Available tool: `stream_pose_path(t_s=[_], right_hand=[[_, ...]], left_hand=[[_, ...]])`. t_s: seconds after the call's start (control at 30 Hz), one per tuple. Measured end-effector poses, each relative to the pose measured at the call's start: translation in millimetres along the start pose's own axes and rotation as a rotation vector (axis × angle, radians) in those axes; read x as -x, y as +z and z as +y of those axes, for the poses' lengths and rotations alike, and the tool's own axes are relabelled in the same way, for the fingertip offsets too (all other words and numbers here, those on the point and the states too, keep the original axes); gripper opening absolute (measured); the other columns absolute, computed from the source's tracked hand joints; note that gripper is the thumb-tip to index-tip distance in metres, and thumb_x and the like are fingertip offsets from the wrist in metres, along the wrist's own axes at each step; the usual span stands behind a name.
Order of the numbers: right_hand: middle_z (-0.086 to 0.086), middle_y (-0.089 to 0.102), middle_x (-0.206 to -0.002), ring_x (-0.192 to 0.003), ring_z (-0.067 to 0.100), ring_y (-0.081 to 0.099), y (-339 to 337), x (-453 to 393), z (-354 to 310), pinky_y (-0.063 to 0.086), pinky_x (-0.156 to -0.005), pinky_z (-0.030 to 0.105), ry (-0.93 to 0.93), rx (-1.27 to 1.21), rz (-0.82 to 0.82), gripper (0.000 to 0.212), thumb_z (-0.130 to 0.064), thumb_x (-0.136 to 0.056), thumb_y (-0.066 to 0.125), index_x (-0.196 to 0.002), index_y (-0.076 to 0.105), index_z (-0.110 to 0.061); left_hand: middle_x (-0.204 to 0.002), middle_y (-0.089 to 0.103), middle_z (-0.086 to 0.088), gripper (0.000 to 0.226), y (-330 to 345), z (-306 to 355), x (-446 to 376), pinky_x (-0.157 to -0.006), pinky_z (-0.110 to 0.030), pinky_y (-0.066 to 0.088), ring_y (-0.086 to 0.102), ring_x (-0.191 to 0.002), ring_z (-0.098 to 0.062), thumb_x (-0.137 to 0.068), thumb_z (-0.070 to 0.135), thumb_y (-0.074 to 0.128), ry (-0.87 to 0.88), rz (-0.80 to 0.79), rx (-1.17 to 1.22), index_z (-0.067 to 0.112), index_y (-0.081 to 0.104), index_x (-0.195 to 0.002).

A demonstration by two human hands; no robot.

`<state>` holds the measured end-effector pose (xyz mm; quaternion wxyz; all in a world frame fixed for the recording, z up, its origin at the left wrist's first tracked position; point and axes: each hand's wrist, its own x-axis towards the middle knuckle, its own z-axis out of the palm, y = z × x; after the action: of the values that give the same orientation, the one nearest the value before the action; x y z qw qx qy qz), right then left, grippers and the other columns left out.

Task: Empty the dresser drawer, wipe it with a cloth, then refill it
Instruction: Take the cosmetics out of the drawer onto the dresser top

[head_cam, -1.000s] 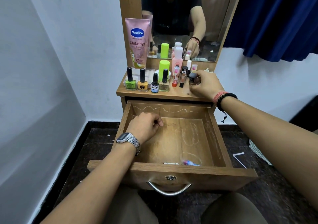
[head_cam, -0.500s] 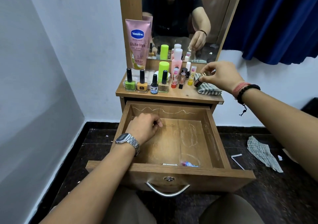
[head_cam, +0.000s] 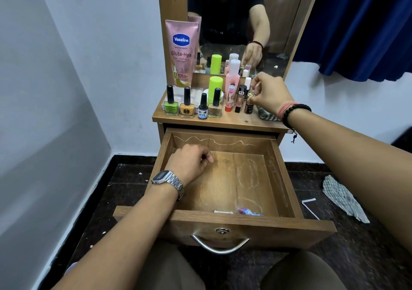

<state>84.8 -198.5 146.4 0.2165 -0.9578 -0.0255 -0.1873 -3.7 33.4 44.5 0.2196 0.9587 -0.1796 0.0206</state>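
The wooden drawer (head_cam: 287,178) is pulled open; chalky white marks streak its floor. My left hand (head_cam: 189,163) is inside at the back left, fingers curled, pinching the end of a thin dark hairpin (head_cam: 223,160) that lies on the floor. A small white piece (head_cam: 223,211) and a pink and blue wrapper (head_cam: 246,211) lie against the front wall. My right hand (head_cam: 270,94) pinches a small glass bottle (head_cam: 252,94) just above the dresser top (head_cam: 214,123), at the right end of the row of cosmetics. A striped cloth (head_cam: 268,117) lies under that hand.
Nail polish bottles (head_cam: 187,106), a green-capped bottle (head_cam: 215,86), a pink bottle (head_cam: 233,75) and a Vaseline tube (head_cam: 181,53) crowd the top below the mirror (head_cam: 231,22). A second cloth (head_cam: 341,197) lies on the dark floor at right. White walls stand left and behind.
My right hand has carried the small bottle left, from over the striped cloth to the row of cosmetics. My left hand has stayed where it was in the drawer.
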Motion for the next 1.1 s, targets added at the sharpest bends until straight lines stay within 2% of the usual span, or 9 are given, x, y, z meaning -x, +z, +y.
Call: stream_pose_path(t_s=[0.1,0.37,0.57,0.63,0.7,0.77,0.87,1.0,1.1], right_hand=[[0.010,0.063,-0.097,-0.102,0.025,0.057,3,0,0,0.051,-0.088,0.041,-0.003,-0.002,-0.003,0.036,-0.013,-0.074,0.078,-0.101,0.054,-0.016],[0.004,0.061,-0.092,-0.085,0.021,0.059,-13,14,5,0.051,-0.080,0.036,-0.039,-0.020,0.052,0.045,-0.014,-0.074,0.079,-0.111,0.052,-0.013],[0.000,0.063,-0.095,-0.082,0.016,0.060,-33,49,1,0.052,-0.077,0.031,-0.089,-0.041,0.083,0.028,-0.012,-0.080,0.071,-0.104,0.058,-0.016],[-0.002,0.066,-0.091,-0.081,0.012,0.062,-29,73,-2,0.053,-0.076,0.025,-0.143,0.002,-0.140,0.019,-0.009,-0.081,0.066,-0.099,0.064,-0.015],[-0.003,0.069,-0.093,-0.082,0.008,0.064,-17,104,-6,0.052,-0.075,0.018,-0.192,0.115,-0.532,0.017,-0.012,-0.082,0.066,-0.097,0.066,-0.018],[-0.004,0.068,-0.093,-0.085,0.011,0.063,1,132,-8,0.053,-0.078,0.026,-0.227,0.217,-0.783,0.020,-0.019,-0.079,0.071,-0.098,0.064,-0.021],[0.000,0.067,-0.097,-0.090,0.018,0.061,25,158,-4,0.051,-0.081,0.030,-0.219,0.287,-0.913,0.030,-0.023,-0.076,0.073,-0.104,0.062,-0.021],[0.002,0.067,-0.102,-0.085,0.016,0.057,39,167,-2,0.045,-0.075,0.025,-0.164,0.269,-1.001,0.028,-0.030,-0.082,0.070,-0.106,0.063,-0.019],[0.004,0.068,-0.106,-0.085,0.018,0.060,41,168,-4,0.046,-0.072,0.026,-0.144,0.267,-1.065,0.021,-0.020,-0.086,0.064,-0.105,0.067,-0.015]], left_hand=[[-0.097,0.068,0.015,0.018,1,-1,0,-0.080,-0.038,0.054,0.064,-0.091,-0.015,-0.087,0.020,0.058,0.006,0.001,0.002,0.036,0.065,-0.082],[-0.094,0.067,0.016,0.017,1,1,1,-0.079,-0.036,0.053,0.064,-0.089,-0.013,-0.087,0.019,0.059,0.025,-0.001,-0.013,0.034,0.066,-0.083],[-0.093,0.071,0.012,0.021,1,4,2,-0.082,-0.030,0.052,0.064,-0.088,-0.008,-0.084,0.010,0.060,0.138,-0.135,0.027,0.028,0.071,-0.088],[-0.091,0.072,0.007,0.020,4,8,4,-0.081,-0.017,0.049,0.064,-0.084,-0.005,-0.082,0.005,0.063,0.234,-0.304,0.100,0.020,0.073,-0.091],[-0.091,0.073,0.002,0.016,9,13,7,-0.076,-0.009,0.045,0.063,-0.080,-0.002,-0.082,0.006,0.068,0.290,-0.478,0.172,0.015,0.073,-0.094],[-0.093,0.074,-0.001,0.015,14,15,9,-0.078,-0.011,0.046,0.063,-0.079,0.000,-0.083,0.009,0.069,0.305,-0.602,0.232,0.013,0.073,-0.097],[-0.095,0.074,-0.005,0.017,20,14,12,-0.083,-0.022,0.050,0.065,-0.080,-0.004,-0.085,0.008,0.068,0.308,-0.721,0.252,0.010,0.073,-0.101],[-0.098,0.073,-0.008,0.020,23,13,14,-0.078,-0.012,0.048,0.059,-0.071,0.009,-0.085,0.003,0.065,0.319,-0.806,0.193,0.006,0.072,-0.104],[-0.101,0.073,-0.009,0.028,23,14,15,-0.081,-0.014,0.047,0.060,-0.079,0.000,-0.083,-0.005,0.059,0.324,-0.841,0.112,0.006,0.072,-0.105]])
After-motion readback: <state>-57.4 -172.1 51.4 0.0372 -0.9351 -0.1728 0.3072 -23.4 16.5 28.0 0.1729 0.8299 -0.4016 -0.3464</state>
